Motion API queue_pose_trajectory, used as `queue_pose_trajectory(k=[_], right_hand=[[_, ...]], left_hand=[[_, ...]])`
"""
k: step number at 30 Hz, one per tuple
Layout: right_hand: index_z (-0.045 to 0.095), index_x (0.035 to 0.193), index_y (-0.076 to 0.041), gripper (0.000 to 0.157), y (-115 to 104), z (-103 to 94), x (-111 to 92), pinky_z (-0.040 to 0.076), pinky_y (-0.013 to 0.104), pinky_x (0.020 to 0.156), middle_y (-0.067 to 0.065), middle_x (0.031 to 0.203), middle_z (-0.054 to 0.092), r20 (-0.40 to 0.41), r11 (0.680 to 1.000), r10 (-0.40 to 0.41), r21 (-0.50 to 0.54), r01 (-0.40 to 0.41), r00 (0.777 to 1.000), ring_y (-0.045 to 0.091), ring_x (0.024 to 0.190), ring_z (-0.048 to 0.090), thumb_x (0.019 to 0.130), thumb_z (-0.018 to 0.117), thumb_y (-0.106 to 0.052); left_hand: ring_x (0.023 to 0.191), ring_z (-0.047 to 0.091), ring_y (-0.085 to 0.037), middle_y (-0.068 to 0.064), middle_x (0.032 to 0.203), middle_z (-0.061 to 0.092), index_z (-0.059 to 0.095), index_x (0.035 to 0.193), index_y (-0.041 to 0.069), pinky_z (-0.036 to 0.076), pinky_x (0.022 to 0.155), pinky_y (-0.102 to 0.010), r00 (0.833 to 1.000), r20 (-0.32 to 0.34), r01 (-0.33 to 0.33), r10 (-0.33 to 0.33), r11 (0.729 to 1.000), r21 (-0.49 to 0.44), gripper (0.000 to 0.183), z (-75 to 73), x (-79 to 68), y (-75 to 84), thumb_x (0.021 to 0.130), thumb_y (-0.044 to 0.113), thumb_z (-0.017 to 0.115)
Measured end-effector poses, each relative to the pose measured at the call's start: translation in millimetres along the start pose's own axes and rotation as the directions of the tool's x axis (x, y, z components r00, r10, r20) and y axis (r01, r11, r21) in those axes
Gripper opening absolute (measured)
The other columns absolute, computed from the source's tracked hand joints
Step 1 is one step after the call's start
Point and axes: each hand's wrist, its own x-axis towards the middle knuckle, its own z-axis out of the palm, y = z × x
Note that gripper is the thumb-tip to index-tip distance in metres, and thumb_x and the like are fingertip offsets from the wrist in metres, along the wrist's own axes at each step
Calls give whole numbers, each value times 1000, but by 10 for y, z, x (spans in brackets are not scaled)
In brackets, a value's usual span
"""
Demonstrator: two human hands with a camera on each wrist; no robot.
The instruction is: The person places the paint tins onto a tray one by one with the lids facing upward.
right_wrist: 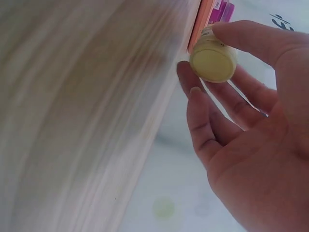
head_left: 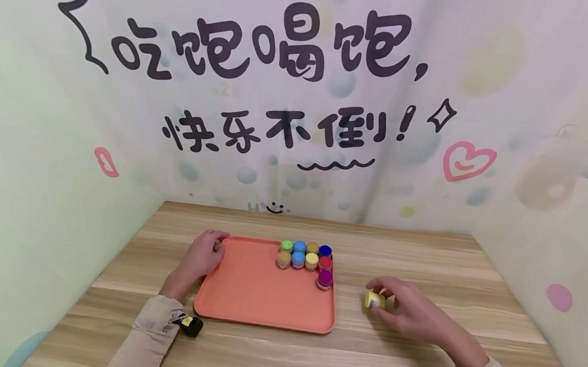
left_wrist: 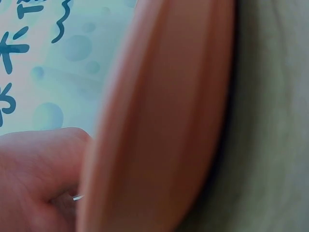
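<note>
A small jar of yellow paint or clay (head_left: pixel 375 300) is pinched between the thumb and fingers of my right hand (head_left: pixel 413 314), to the right of the tray and tilted on its side. The right wrist view shows a round yellow end of this jar (right_wrist: pixel 212 65) turned toward the camera. My left hand (head_left: pixel 205 256) grips the orange tray (head_left: pixel 251 290) at its far left corner, fingers curled at the rim. Several small jars with coloured lids stand in two rows at the tray's far right corner. A purple jar (head_left: pixel 325 280) stands in front of the red one (head_left: pixel 324 263).
The tray lies on a wood-grain table (head_left: pixel 385 359). A printed curtain (head_left: pixel 274 183) with large black characters hangs behind the table, and pale walls rise at both sides. Dark bands with small devices (head_left: pixel 190 324) sit at the cuffs.
</note>
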Motion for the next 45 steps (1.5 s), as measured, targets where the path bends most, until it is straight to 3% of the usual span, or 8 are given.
queue_pose_trajectory(k=[10,28,37,45], right_hand=[[63,120,-21,31,-141,75,208,59,24,74,-13,110,70,-79,999,16,41,-12,997,3,99,66,97,83,-21],[66,118,-20,37,-452,262,698,59,23,75,-12,108,70,-151,987,-136,63,147,979,5,93,65,90,90,-16],[71,121,-18,35,-538,377,898,61,28,75,-7,107,67,-131,981,-139,116,155,982,15,92,66,91,89,-17],[74,123,-13,33,-551,458,1023,63,35,73,-1,108,66,-106,983,-148,90,158,983,18,88,63,92,87,-15]], left_hand=[[93,63,-26,-23,126,64,67,138,-3,57,79,-38,1000,8,8,-8,1000,8,34,-9,-3,2,105,5,61],[95,63,-26,-22,127,64,67,138,-3,56,81,-39,1000,8,10,-10,1000,9,34,8,-9,8,105,5,61],[97,63,-26,-21,126,64,67,139,-2,57,83,-40,1000,11,19,-19,1000,7,34,13,-11,-5,106,6,62],[95,63,-26,-21,124,64,67,139,-3,58,82,-40,1000,7,19,-19,1000,3,34,6,-7,-13,106,6,62]])
